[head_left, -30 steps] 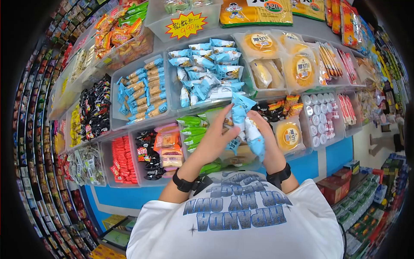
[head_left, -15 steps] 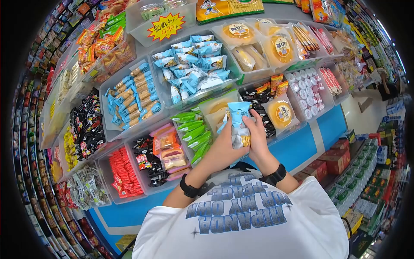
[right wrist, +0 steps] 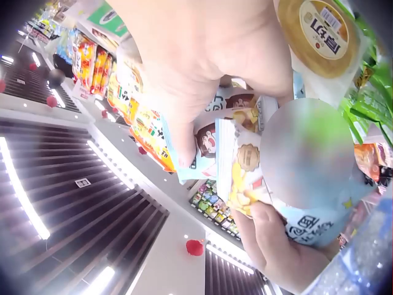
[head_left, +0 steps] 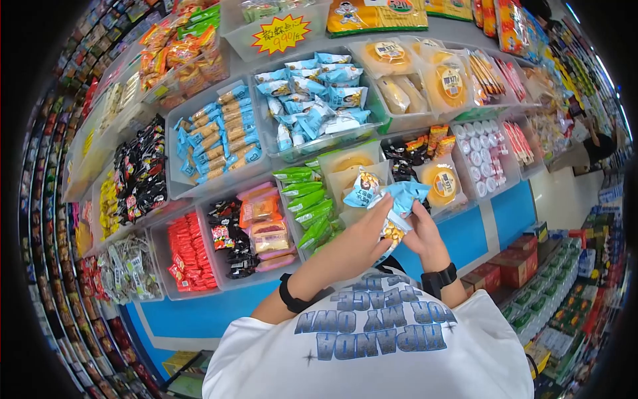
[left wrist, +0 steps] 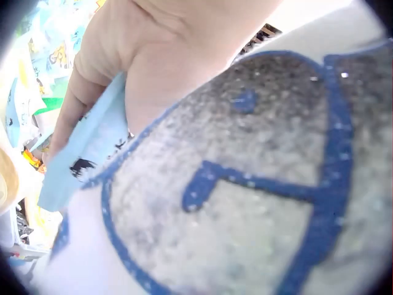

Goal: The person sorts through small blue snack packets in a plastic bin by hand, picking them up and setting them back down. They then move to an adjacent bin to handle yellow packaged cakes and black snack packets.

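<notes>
Both hands hold small light-blue snack packets over the front row of bins. My left hand (head_left: 362, 238) grips from the left side; one packet (head_left: 367, 181) juts out beyond its fingers. On the right, my right hand (head_left: 426, 236) grips another blue packet (head_left: 407, 197), whose lower part shows printed yellow pieces. In the right wrist view, the right hand's fingers lie along a packet with a cartoon face (right wrist: 206, 142), facing a packet with a brown seal (right wrist: 249, 161) held by the left hand. The left wrist view is mostly shirt, with a blue packet (left wrist: 92, 150) under the fingers.
A bin of similar blue packets (head_left: 309, 100) stands behind the hands, with blue-wrapped rolls (head_left: 222, 136) to its left. Green packets (head_left: 306, 203) and round cakes (head_left: 441, 185) flank the hands in the front row. Red boxes (head_left: 518, 256) stand on the right.
The packets, earlier held close together and upright between both hands, are now fanned apart, one leaning left and one right. The hands have shifted slightly to the right.
</notes>
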Action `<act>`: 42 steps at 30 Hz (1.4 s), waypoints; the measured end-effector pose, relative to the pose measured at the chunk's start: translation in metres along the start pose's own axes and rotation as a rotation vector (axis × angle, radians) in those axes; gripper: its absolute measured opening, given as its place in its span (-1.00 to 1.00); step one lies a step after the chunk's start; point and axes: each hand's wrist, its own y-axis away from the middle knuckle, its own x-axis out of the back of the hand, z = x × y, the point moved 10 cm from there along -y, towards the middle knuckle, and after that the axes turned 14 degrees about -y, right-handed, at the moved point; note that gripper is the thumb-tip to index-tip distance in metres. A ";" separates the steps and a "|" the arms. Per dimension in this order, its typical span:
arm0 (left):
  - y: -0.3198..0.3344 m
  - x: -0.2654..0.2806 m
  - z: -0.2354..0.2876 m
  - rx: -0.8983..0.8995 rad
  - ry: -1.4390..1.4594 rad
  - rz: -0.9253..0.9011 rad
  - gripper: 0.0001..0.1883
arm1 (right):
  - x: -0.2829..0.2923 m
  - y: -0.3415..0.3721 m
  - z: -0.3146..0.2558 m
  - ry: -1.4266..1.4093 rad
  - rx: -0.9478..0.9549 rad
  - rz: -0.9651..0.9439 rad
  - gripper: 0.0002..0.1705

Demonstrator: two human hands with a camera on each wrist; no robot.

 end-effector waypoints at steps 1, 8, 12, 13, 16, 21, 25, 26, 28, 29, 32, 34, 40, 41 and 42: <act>-0.004 0.004 0.003 0.000 0.033 0.024 -0.24 | -0.001 -0.005 -0.002 0.016 -0.027 -0.052 -0.38; -0.016 0.029 -0.024 0.361 0.315 -0.030 -0.38 | -0.028 -0.012 -0.055 -0.043 -0.069 -0.244 0.08; -0.022 0.055 -0.048 0.426 0.058 0.416 -0.46 | -0.031 -0.004 -0.026 -0.055 -0.510 -0.392 0.34; -0.028 0.043 -0.050 0.463 0.131 0.356 -0.51 | -0.031 -0.002 -0.023 -0.061 -0.511 -0.392 0.34; -0.043 0.024 -0.031 0.382 -0.150 0.325 -0.56 | -0.019 0.006 0.006 0.053 -0.665 -0.277 0.07; -0.057 0.048 -0.048 0.169 -0.266 0.400 -0.60 | 0.001 -0.026 0.007 -0.155 -0.439 -0.167 -0.04; -0.073 0.095 -0.122 0.329 0.017 0.373 -0.69 | -0.019 -0.032 -0.005 -0.336 -0.322 -0.232 0.01; -0.082 0.099 -0.133 0.324 0.023 0.368 -0.69 | -0.029 -0.031 -0.004 -0.358 -0.337 -0.288 0.04; -0.094 0.095 -0.148 0.342 -0.038 0.256 -0.73 | -0.018 -0.042 0.007 -0.274 -0.315 -0.191 0.00; -0.098 0.091 -0.138 0.243 -0.105 0.208 -0.75 | -0.015 -0.048 0.011 -0.157 -0.262 -0.148 -0.03; -0.090 0.097 -0.131 0.301 0.102 0.204 -0.79 | -0.015 -0.057 0.018 -0.081 -0.199 -0.059 -0.12; -0.091 0.119 -0.149 0.204 -0.133 0.339 -0.78 | -0.025 -0.055 0.021 -0.283 -0.326 -0.163 -0.16; -0.145 0.154 -0.211 0.015 -0.788 0.332 -0.58 | -0.012 -0.070 -0.009 -0.113 -0.187 -0.037 -0.18; -0.159 0.141 -0.225 -0.030 -0.863 0.234 -0.53 | -0.013 -0.072 -0.010 -0.153 -0.191 -0.026 -0.18; -0.166 0.138 -0.234 -0.034 -0.861 0.239 -0.53 | -0.012 -0.073 -0.011 -0.194 -0.195 -0.013 -0.19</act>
